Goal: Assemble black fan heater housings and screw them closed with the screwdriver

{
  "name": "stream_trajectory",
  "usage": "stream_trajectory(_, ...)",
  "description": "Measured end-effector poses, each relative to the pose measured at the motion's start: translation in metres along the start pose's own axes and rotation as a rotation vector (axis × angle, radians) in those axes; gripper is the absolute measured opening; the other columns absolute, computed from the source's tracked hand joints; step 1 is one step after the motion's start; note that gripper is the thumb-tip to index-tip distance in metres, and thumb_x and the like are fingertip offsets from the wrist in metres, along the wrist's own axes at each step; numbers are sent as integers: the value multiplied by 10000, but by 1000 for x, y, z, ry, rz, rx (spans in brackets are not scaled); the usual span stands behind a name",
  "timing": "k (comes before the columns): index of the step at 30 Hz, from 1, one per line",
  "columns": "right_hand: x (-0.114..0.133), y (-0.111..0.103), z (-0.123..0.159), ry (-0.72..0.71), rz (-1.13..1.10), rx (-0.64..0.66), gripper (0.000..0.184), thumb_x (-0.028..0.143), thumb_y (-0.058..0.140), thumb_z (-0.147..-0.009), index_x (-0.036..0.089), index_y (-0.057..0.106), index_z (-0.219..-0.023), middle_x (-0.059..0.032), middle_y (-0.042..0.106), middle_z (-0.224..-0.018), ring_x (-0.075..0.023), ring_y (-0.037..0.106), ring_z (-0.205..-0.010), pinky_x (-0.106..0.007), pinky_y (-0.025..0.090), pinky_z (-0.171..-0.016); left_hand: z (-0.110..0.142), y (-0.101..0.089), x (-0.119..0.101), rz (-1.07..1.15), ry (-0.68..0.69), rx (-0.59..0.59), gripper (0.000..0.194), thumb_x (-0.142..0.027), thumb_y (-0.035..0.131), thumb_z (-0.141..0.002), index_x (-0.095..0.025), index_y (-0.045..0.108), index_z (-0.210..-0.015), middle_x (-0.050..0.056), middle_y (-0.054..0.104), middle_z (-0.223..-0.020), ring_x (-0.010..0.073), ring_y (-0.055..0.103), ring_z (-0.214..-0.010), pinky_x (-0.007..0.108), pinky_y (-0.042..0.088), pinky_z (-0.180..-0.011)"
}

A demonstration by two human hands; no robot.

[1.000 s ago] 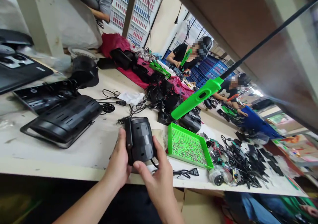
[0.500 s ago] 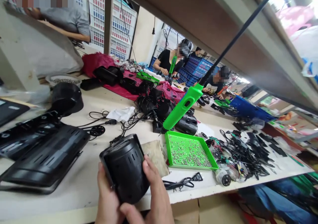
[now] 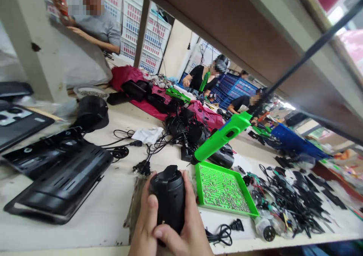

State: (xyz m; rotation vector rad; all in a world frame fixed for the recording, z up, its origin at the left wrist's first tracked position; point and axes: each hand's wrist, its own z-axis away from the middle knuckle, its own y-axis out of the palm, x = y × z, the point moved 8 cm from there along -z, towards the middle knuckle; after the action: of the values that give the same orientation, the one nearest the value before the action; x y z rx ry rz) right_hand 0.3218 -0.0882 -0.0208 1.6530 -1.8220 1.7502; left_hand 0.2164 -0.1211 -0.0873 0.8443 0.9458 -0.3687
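Between my two hands is a black rounded plastic housing (image 3: 170,199), its narrow ridged side turned up. My left hand (image 3: 147,214) wraps its left side, the thumb lying along the casing. My right hand (image 3: 190,218) closes round the right side, with its thumb across the lower front. Beneath the housing lies a worn brownish cloth or pad (image 3: 133,207). Just right of my hands sits a green tray (image 3: 256,212) of small screws. Over the tray's back corner hangs a green electric screwdriver (image 3: 221,138), tip down, on a black cord.
Black plastic shells (image 3: 65,184) lie to the left. A black power cord (image 3: 224,233) is near the front edge, and a pile of wired parts (image 3: 283,199) spreads on the right. A shelf beam (image 3: 227,44) crosses overhead. Co-workers sit farther back, one in grey (image 3: 104,29).
Both hands have turned the housing so its narrow ridged side shows instead of the slotted face. It now sits lower, over the cloth. The view has shifted slightly.
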Motion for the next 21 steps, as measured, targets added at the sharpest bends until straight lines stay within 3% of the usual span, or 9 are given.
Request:
stream_trajectory(3, -14, -2, 0, 28, -53, 99, 1091, 561, 720, -784, 209, 43, -1565, -146, 241, -1603, -349, 279, -1453, -504, 319, -1154, -4, 2, 2, 20, 79, -26, 870, -820, 572, -648, -247, 559, -1303, 109, 577, -1383, 354, 385, -1384, 476, 278, -1161)
stream_trajectory(8, -19, -7, -5, 35, -136, 221, 1040, 636, 627, -827, 214, 35, -1570, -116, 180, -1624, -317, 175, -1483, -503, 242, -1175, -1, 8, 16, 111, -16, -15, 861, -758, 650, -623, -291, 531, -1336, 111, 583, -1373, 396, 485, -1294, 528, 344, -1114)
stream_trajectory(13, -18, -7, -12, 92, -216, 281, 1058, 596, 668, -814, 197, 45, -1569, -119, 226, -1611, -301, 193, -1478, -485, 258, -1170, 4, 10, 15, 165, -85, 1, 844, -698, 699, -619, -298, 528, -1342, 119, 592, -1359, 399, 520, -1256, 516, 361, -1102)
stream_trajectory(17, -15, -4, -14, 160, -323, 316, 1095, 533, 710, -790, 209, 8, -1564, -124, 224, -1611, -283, 228, -1474, -478, 263, -1168, 7, 9, 5, 113, -60, 49, 807, -690, 653, -688, -267, 511, -1362, 130, 525, -1435, 384, 453, -1329, 513, 303, -1135)
stream_trajectory(21, -9, -5, -15, 210, -199, 357, 1203, 351, 757, -738, 156, -111, -1548, -185, 205, -1602, -298, 235, -1475, -524, 213, -1171, 5, 7, 3, 31, -90, 155, 748, -659, 593, -774, -275, 467, -1403, 113, 427, -1522, 335, 351, -1409, 477, 242, -1162)
